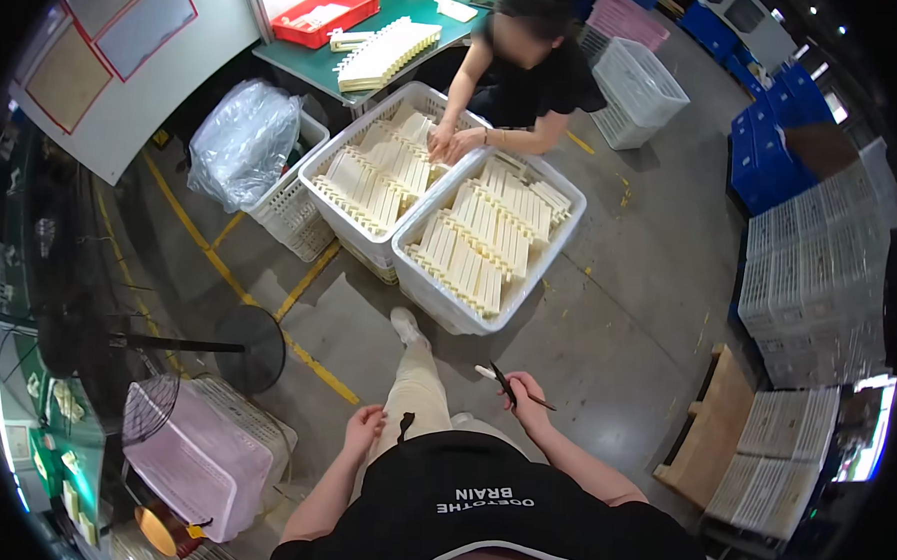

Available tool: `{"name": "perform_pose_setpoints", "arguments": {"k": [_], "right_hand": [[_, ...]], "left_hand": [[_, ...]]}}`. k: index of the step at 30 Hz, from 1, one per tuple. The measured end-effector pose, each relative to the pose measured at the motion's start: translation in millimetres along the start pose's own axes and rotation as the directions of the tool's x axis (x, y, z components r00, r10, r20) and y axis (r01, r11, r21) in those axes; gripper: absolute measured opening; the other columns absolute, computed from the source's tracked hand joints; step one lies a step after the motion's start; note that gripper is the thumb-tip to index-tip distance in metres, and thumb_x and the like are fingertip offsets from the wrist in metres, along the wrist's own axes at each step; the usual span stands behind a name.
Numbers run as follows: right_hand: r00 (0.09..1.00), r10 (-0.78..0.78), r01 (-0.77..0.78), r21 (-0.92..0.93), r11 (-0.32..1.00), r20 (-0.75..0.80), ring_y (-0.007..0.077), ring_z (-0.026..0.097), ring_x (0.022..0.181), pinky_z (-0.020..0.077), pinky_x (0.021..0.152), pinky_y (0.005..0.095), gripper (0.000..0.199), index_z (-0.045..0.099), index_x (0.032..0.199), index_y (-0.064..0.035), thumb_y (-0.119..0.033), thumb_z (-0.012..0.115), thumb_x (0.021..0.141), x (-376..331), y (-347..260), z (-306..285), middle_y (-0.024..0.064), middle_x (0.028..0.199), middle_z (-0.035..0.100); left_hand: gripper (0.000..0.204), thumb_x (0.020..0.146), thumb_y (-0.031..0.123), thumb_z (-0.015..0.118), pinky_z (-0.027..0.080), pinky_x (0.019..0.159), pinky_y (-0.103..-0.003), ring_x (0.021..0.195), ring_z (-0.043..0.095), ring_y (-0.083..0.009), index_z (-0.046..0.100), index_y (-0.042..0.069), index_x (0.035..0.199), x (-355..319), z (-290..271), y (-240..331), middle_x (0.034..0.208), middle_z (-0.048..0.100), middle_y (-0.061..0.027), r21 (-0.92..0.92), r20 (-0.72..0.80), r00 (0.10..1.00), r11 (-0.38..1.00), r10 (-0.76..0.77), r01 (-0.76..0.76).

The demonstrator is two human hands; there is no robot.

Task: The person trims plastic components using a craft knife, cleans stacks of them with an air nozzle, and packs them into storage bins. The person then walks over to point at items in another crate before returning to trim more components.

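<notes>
My right hand [528, 399] is closed around a slim dark tool [505, 382], held out in front of my body. A small white piece [485, 372] shows at its far end and a thin brown end sticks out past my fingers; its exact kind is unclear. My left hand [365, 429] hangs beside my thigh, fingers loosely curled and apart, with nothing visible in it. Ahead of me are two white plastic crates, the left crate [317, 187] and the right crate [467, 324], filled with rows of cream-coloured plastic parts [475, 236].
A co-worker [533, 73] leans over the left crate with both hands on its parts. Behind stands a green table [308, 62] with a red tray [319, 36]. A fan [250, 346], pink crate [200, 459], wooden pallet [708, 421] and stacked crates [814, 276] flank me.
</notes>
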State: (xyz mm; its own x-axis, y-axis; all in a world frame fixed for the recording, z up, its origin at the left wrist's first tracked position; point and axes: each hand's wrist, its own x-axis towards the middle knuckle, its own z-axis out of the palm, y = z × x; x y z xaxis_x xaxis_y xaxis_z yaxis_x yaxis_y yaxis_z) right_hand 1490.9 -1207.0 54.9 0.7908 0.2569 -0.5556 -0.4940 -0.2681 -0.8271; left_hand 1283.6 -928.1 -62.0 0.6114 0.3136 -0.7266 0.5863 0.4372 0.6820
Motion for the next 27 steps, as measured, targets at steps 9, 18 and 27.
{"name": "perform_pose_setpoints", "arguments": {"k": [9,18,27], "right_hand": [[0.97,0.208,-0.189,-0.156,0.97,0.123,0.0058,0.053,0.061,0.0397,0.052,0.0211,0.02,0.06,0.097,-0.0046,-0.023,0.052,0.096,204,-123,41,0.0034,0.082,0.067],[0.897,-0.11,0.272,-0.34,0.9,0.428,0.0111,0.056,0.07,0.0449,0.06,0.0245,0.008,0.062,0.095,-0.0025,-0.004,0.057,0.09,369,-157,93,0.0052,0.085,0.063],[0.611,-0.592,0.777,-0.54,0.322,0.526,0.0291,0.063,0.075,0.0506,0.064,0.0349,0.012,0.061,0.092,-0.0044,0.002,0.062,0.082,549,-175,121,0.013,0.089,0.062]], "left_hand": [[0.063,0.085,0.02,0.067,0.037,0.104,-0.04,0.128,0.043,-0.0296,0.037,-0.002,0.137,321,1,196,0.137,0.042,-0.0198,0.146,-0.631,0.707,0.944,0.32,-0.296],[0.052,0.084,0.016,0.062,0.041,0.094,-0.043,0.113,0.053,-0.0376,0.041,-0.005,0.126,453,15,261,0.123,0.053,-0.0253,0.172,-0.783,0.553,0.953,0.286,-0.249],[0.043,0.09,0.024,0.058,0.044,0.088,-0.043,0.104,0.057,-0.0397,0.045,-0.001,0.121,451,40,287,0.113,0.058,-0.0245,0.343,-0.865,0.409,0.938,0.292,0.056]]}}
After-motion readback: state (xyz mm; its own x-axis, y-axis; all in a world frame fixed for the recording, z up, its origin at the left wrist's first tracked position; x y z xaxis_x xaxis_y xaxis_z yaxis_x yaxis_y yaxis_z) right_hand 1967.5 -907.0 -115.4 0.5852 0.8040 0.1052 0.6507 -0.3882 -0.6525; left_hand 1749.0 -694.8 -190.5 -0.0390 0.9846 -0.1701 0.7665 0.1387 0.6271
